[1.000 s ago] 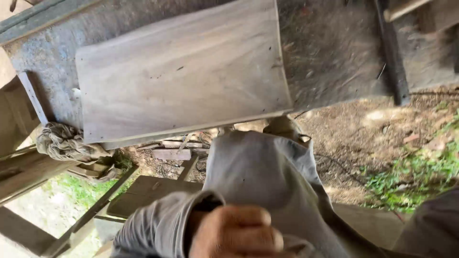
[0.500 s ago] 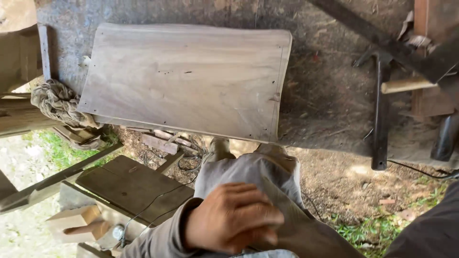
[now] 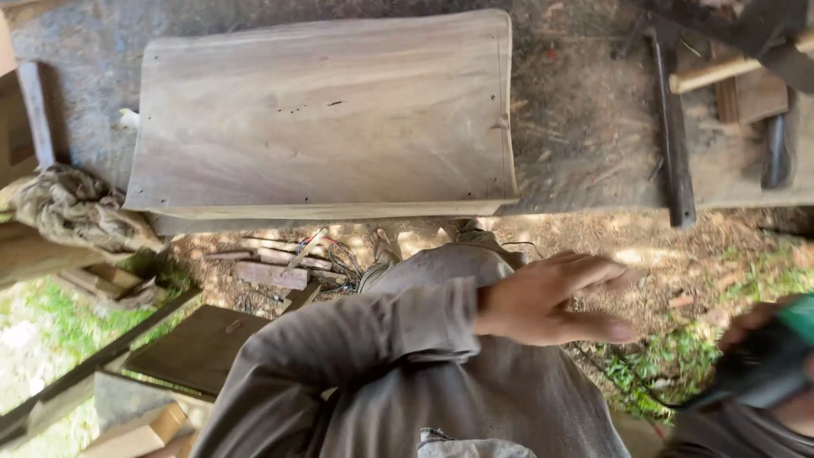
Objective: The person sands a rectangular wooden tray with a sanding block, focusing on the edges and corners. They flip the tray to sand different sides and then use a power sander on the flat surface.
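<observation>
A wide, pale wooden slab (image 3: 331, 110) lies flat on a rough workbench (image 3: 585, 153). My left hand (image 3: 551, 298), in a grey sleeve, reaches across my body to the right below the bench, fingers spread and holding nothing. At the lower right corner my right hand (image 3: 750, 326) is blurred and grips a black and green object (image 3: 776, 356); its kind is hard to tell. My grey-trousered knee (image 3: 458, 263) sits under the left hand.
A dark metal bar (image 3: 674, 127) and a wooden-handled tool (image 3: 721, 72) lie on the bench at right. A bundled rag (image 3: 72, 208) sits at left. Scrap wood (image 3: 271, 273) and wires litter the ground, beside a dark board (image 3: 199, 348).
My left hand has lifted off my knee, swung to the right and opened. My right hand with the black and green object has come into view at the lower right.
</observation>
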